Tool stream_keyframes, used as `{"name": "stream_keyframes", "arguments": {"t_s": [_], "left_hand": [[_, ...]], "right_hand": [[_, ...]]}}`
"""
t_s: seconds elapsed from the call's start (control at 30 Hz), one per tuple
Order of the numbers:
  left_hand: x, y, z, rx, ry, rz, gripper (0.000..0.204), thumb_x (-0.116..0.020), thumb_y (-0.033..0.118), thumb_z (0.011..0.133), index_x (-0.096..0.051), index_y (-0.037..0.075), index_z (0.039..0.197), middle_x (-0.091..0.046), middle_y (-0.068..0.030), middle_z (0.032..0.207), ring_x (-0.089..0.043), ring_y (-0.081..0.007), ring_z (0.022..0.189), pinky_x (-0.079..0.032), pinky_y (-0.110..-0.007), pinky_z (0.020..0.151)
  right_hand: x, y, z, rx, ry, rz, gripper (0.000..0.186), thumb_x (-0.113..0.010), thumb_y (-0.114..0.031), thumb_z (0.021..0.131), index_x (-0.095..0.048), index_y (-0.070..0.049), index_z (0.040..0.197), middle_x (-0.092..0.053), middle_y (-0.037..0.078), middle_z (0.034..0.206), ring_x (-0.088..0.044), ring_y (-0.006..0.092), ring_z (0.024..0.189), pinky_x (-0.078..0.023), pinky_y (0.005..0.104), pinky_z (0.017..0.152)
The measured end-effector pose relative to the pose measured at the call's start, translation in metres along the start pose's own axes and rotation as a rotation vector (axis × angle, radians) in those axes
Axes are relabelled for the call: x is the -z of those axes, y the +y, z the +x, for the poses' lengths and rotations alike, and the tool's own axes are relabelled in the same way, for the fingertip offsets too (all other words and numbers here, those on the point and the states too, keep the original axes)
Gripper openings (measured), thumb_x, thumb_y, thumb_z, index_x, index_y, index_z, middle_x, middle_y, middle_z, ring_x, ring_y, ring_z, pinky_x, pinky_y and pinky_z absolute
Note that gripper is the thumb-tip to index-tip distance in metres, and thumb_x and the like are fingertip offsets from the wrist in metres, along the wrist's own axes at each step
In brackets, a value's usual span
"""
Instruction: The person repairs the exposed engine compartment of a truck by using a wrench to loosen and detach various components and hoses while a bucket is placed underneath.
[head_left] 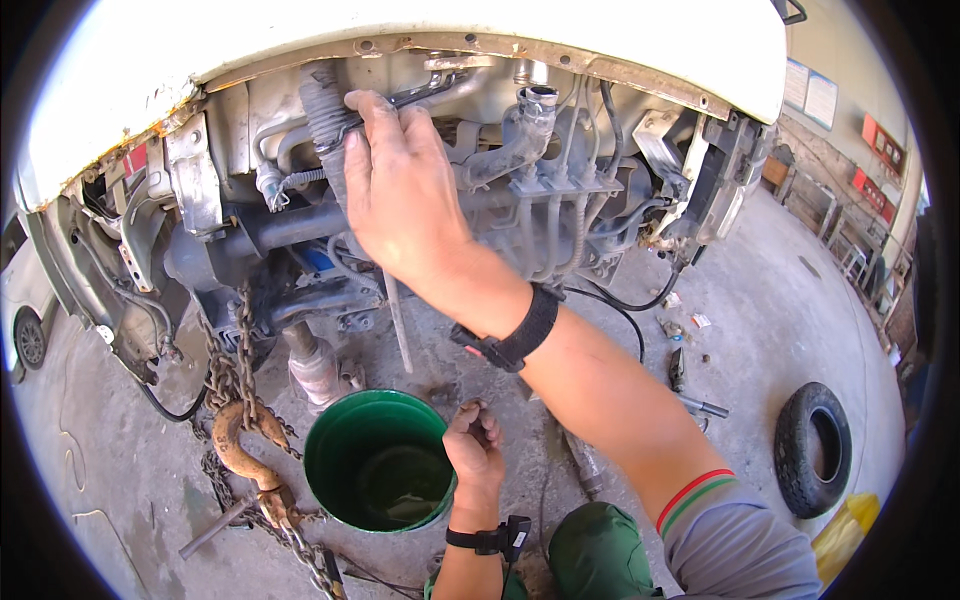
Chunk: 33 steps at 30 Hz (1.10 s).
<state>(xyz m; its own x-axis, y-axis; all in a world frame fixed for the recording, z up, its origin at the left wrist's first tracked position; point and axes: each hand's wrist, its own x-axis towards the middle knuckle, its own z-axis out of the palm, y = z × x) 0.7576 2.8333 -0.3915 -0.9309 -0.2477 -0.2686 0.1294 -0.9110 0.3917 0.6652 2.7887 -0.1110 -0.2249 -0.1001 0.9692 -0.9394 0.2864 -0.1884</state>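
My right hand (405, 185) reaches up to the vehicle's exposed front, its fingers curled round a dark wrench (428, 92). The tool's far end lies against metal fittings under the body edge. Beside my fingers hangs a grey corrugated hose (322, 105). Part of the wrench is hidden by the hand. My left hand (474, 445) is low, next to the rim of a green bucket (318, 435) with some liquid in its bottom. Its fingers are curled closed, and I cannot see whether anything is in them.
A rusty hook (238, 445) on a heavy chain (245, 340) hangs left of the bucket. An open pipe end (538, 96) and metal lines (560, 190) sit right of my right hand. A tyre (813, 450) lies on the concrete floor at right; a metal bar (215, 528) lies lower left.
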Motion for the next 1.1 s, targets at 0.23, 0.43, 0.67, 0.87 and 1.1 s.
{"name": "stream_keyframes", "arguments": {"t_s": [0.23, 0.43, 0.67, 0.87, 1.1], "left_hand": [[-0.002, -0.002, 0.002, -0.015, 0.026, 0.043, 0.009, -0.057, 0.016, 0.086, -0.058, 0.008, 0.089, -0.050, -0.0017, 0.065, -0.043, -0.0137, 0.054, -0.032, -0.027, 0.048], [-0.005, -0.007, 0.005, 0.006, 0.023, 0.015, 0.008, -0.056, 0.016, 0.087, -0.056, 0.008, 0.089, -0.048, -0.0012, 0.065, -0.042, -0.0136, 0.055, -0.032, -0.027, 0.049], [0.002, -0.010, 0.009, 0.022, 0.024, 0.034, 0.007, -0.056, 0.015, 0.087, -0.058, 0.009, 0.090, -0.050, -0.0013, 0.065, -0.044, -0.0135, 0.055, -0.032, -0.027, 0.050], [0.002, -0.010, 0.010, 0.010, 0.031, 0.015, 0.007, -0.056, 0.014, 0.087, -0.058, 0.009, 0.090, -0.050, -0.0010, 0.064, -0.044, -0.0135, 0.054, -0.032, -0.027, 0.048], [0.004, -0.009, 0.009, 0.010, 0.048, 0.030, 0.007, -0.056, 0.015, 0.086, -0.058, 0.009, 0.090, -0.050, -0.0011, 0.064, -0.044, -0.0135, 0.055, -0.032, -0.026, 0.048]], "right_hand": [[0.005, 0.015, 0.014, 0.170, -0.101, -0.288, 0.029, -0.053, -0.012, 0.093, -0.059, 0.006, 0.114, -0.060, 0.022, 0.093, -0.066, 0.0380, 0.084, -0.057, 0.0454, 0.070], [0.024, 0.010, 0.036, 0.364, -0.156, -0.558, 0.017, -0.057, -0.011, 0.085, -0.064, 0.000, 0.095, -0.066, 0.015, 0.078, -0.069, 0.0290, 0.075, -0.057, 0.0381, 0.060], [0.024, 0.017, 0.032, 0.480, -0.161, -0.605, 0.018, -0.057, -0.013, 0.086, -0.063, 0.002, 0.094, -0.066, 0.015, 0.075, -0.068, 0.0286, 0.074, -0.055, 0.0396, 0.060], [0.037, 0.022, 0.025, 0.419, 0.014, -0.314, 0.019, -0.055, -0.016, 0.088, -0.060, 0.002, 0.094, -0.064, 0.016, 0.077, -0.066, 0.0309, 0.080, -0.054, 0.0432, 0.070], [0.024, 0.018, 0.031, 0.426, -0.160, -0.522, 0.020, -0.056, -0.011, 0.083, -0.064, 0.003, 0.095, -0.068, 0.016, 0.083, -0.067, 0.0300, 0.084, -0.054, 0.0420, 0.077]]}}
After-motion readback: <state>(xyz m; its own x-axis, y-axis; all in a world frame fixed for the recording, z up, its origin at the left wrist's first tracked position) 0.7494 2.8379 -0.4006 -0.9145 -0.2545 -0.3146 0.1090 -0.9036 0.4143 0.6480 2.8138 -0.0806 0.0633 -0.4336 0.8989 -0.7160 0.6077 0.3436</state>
